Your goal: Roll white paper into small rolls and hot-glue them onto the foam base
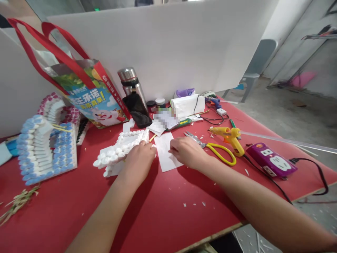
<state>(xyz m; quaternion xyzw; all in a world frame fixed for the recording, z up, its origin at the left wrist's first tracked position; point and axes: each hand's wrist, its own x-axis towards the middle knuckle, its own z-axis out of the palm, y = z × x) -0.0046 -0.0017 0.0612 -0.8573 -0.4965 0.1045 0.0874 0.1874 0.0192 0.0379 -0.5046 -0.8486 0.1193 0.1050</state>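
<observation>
Both hands low over the red table (pixel 155 214).
Left hand (pixel 139 158) – fingers curled together over right end of white knobbly piece (pixel 113 154), left of paper sheet (pixel 165 160); right hand (pixel 188 151) – fingers bunched at sheet's right edge. Fingertips mostly hidden, cannot tell if either pinches. Yellow-handled cutters (pixel 222 154) just right; steel flask (pixel 138 89) behind.

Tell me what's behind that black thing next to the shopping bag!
A silver bottle stands behind the black thing. Its shiny lid and part of its side show, but its lower front is covered.
</observation>
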